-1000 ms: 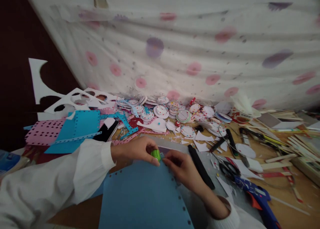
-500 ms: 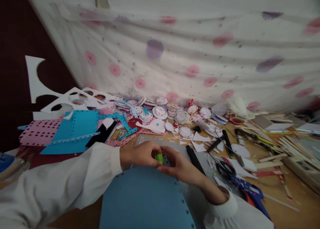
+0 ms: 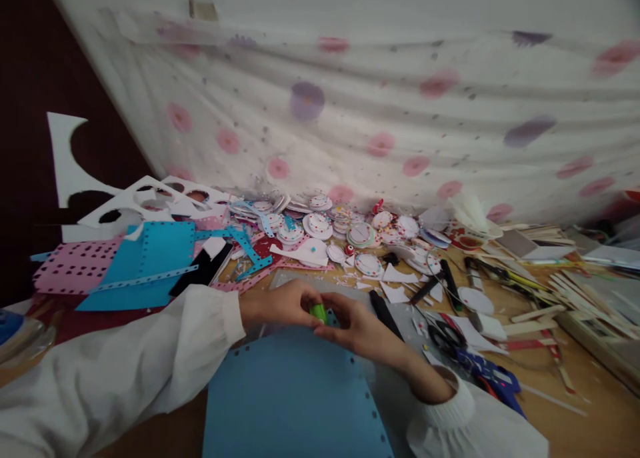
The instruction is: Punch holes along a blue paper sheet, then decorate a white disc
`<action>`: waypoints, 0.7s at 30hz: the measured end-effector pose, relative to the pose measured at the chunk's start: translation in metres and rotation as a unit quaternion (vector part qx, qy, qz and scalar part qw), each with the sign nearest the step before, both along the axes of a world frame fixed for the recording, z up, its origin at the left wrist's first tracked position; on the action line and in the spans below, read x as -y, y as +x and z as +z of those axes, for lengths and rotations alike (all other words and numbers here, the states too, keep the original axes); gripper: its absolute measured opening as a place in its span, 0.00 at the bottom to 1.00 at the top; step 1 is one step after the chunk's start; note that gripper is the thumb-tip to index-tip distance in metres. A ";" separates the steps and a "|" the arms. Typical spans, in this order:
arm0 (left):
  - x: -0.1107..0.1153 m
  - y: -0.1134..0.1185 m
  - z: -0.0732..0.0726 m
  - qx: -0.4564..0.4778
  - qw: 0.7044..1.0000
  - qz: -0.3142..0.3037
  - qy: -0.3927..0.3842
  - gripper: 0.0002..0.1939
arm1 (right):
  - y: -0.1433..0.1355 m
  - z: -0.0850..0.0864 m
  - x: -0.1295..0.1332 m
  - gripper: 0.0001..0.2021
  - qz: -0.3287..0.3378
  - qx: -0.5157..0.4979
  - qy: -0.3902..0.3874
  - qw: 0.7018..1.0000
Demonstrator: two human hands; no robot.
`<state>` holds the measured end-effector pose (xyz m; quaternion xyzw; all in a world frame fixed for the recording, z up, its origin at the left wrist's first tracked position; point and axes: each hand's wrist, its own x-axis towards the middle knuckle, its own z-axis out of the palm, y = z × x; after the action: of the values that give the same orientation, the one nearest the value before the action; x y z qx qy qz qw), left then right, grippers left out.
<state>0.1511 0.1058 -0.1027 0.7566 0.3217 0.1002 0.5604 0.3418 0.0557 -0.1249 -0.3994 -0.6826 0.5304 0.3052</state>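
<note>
A blue sheet (image 3: 295, 398) with small holes or dots along its edges lies at the bottom centre. Over its far edge, my left hand (image 3: 289, 305) and my right hand (image 3: 353, 326) meet at a small bright green object (image 3: 319, 313). My left hand has its fingers closed on the green object from the left. The fingers of my right hand curve around its right side, thumb and fingertips close to it. Part of the green object is hidden by the fingers, and I cannot make out what it is.
Decorated paper discs (image 3: 317, 226) are heaped behind my hands. At left are a bright blue sheet (image 3: 145, 265), a pink sheet (image 3: 80, 265) and white cut-outs (image 3: 145, 201). Black scissors (image 3: 447, 337), a blue glue gun (image 3: 490, 375) and wooden sticks (image 3: 595, 305) lie at right.
The view has shifted slightly, so the things at right appear a little further left. Both hands keep nearly the same pose around the green object.
</note>
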 end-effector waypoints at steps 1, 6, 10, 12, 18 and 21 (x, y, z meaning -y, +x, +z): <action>-0.001 -0.001 0.003 0.003 1.000 -0.007 -0.016 0.12 | 0.003 0.003 0.000 0.21 0.009 0.002 -0.012 1.000; -0.007 -0.008 0.013 0.036 0.993 -0.041 -0.108 0.15 | 0.017 -0.001 0.006 0.18 -0.005 0.038 -0.073 0.997; -0.011 -0.014 0.017 0.041 0.990 -0.052 -0.127 0.16 | 0.023 -0.007 0.009 0.20 -0.047 0.040 -0.064 0.996; -0.012 -0.015 0.018 0.036 0.989 -0.058 -0.131 0.16 | 0.023 -0.006 0.009 0.20 -0.035 0.036 -0.076 0.996; -0.011 -0.012 0.014 0.012 0.988 -0.055 -0.142 0.17 | 0.014 -0.002 0.005 0.21 -0.008 0.011 -0.095 0.995; -0.012 -0.011 0.008 0.007 0.988 -0.038 -0.149 0.19 | 0.011 -0.004 0.004 0.20 -0.007 -0.020 -0.095 0.995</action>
<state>0.1398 0.1174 -0.0950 0.6759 0.3006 0.0353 0.6720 0.3529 0.0514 -0.1285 -0.4209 -0.6201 0.5987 0.2827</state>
